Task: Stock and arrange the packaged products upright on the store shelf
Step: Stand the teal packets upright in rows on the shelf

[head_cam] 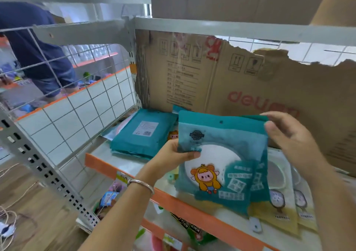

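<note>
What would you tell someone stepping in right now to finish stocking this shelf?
Left hand grips the left edge of the upright teal packets; right hand pinches their top right corner.
A stack of teal packets lies flat at the shelf's back left; yellow packets lie on the right.
Done: nothing standing unaided yet.
Left: stand the held packets, then the flat stack.

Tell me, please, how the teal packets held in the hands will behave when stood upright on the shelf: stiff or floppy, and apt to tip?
The teal packets look flat and thin, so they would probably tip unless leaned on the cardboard box. The left hand holds them by one edge without obvious sagging, so they seem light and fairly stiff. The glossy film may be slippery.
</note>
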Demonstrator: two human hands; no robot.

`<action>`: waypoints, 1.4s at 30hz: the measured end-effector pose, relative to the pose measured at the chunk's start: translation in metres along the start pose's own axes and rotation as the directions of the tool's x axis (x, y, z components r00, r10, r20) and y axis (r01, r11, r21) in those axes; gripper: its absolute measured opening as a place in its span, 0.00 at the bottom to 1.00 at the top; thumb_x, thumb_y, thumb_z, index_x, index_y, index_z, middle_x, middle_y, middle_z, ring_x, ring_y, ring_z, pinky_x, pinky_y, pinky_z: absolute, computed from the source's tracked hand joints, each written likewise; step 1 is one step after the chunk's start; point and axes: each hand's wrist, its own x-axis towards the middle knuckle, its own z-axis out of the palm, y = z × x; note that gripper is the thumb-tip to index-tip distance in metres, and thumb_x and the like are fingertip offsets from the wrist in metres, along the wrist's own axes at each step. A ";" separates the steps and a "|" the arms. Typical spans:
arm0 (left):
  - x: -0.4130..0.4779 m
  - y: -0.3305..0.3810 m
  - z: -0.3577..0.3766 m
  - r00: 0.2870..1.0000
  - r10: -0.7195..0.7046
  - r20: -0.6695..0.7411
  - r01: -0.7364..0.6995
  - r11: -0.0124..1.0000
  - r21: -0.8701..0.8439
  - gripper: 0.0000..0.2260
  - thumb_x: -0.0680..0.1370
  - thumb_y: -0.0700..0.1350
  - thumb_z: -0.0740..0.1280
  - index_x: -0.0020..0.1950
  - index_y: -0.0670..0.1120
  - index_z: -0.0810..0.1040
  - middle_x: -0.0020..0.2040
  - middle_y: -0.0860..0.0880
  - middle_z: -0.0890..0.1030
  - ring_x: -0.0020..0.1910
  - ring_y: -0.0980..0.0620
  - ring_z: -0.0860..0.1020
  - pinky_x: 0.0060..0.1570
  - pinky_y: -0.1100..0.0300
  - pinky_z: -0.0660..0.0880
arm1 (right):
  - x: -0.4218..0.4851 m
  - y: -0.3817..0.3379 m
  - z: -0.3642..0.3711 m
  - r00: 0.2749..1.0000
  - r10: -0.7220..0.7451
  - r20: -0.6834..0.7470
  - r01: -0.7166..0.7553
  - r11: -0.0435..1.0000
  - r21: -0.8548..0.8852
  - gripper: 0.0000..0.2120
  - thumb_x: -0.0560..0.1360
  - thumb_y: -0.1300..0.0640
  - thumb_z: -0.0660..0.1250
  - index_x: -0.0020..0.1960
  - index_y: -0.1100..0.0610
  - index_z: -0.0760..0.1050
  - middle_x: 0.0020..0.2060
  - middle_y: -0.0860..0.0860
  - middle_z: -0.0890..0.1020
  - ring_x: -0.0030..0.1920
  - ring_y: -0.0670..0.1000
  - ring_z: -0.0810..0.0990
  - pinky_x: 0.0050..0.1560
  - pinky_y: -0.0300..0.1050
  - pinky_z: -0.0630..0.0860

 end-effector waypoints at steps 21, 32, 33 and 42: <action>-0.009 -0.040 -0.013 0.983 -0.185 -0.019 0.183 0.942 0.282 0.16 0.72 0.55 0.69 0.37 0.43 0.74 0.30 0.50 0.72 0.30 0.54 0.70 0.33 0.63 0.67 | -0.066 0.089 0.004 0.822 0.569 0.016 -0.569 0.822 -0.028 0.05 0.76 0.54 0.65 0.52 0.48 0.76 0.47 0.47 0.84 0.47 0.50 0.83 0.48 0.56 0.80; 0.005 -0.017 0.103 0.999 0.011 -0.050 -0.006 0.994 0.106 0.14 0.76 0.46 0.68 0.35 0.41 0.70 0.28 0.48 0.66 0.27 0.54 0.65 0.28 0.63 0.60 | -0.147 0.082 -0.106 0.720 0.424 -0.550 -0.452 0.887 0.092 0.08 0.79 0.62 0.61 0.48 0.52 0.77 0.40 0.45 0.82 0.36 0.39 0.80 0.37 0.34 0.77; 0.003 -0.014 0.121 0.999 0.013 -0.031 -0.010 0.994 0.112 0.14 0.76 0.46 0.67 0.36 0.40 0.71 0.28 0.47 0.67 0.28 0.53 0.65 0.28 0.63 0.61 | -0.162 0.080 -0.118 0.701 0.424 -0.574 -0.454 0.885 0.100 0.08 0.79 0.61 0.61 0.51 0.52 0.77 0.42 0.47 0.82 0.38 0.42 0.81 0.39 0.38 0.77; -0.056 0.015 0.296 0.995 0.070 0.066 -0.074 0.995 0.068 0.15 0.76 0.46 0.67 0.35 0.38 0.73 0.28 0.46 0.70 0.29 0.52 0.68 0.30 0.60 0.64 | -0.318 0.050 -0.238 0.490 0.458 -0.742 -0.439 0.865 0.244 0.08 0.79 0.61 0.60 0.48 0.52 0.77 0.40 0.49 0.82 0.34 0.44 0.81 0.37 0.46 0.75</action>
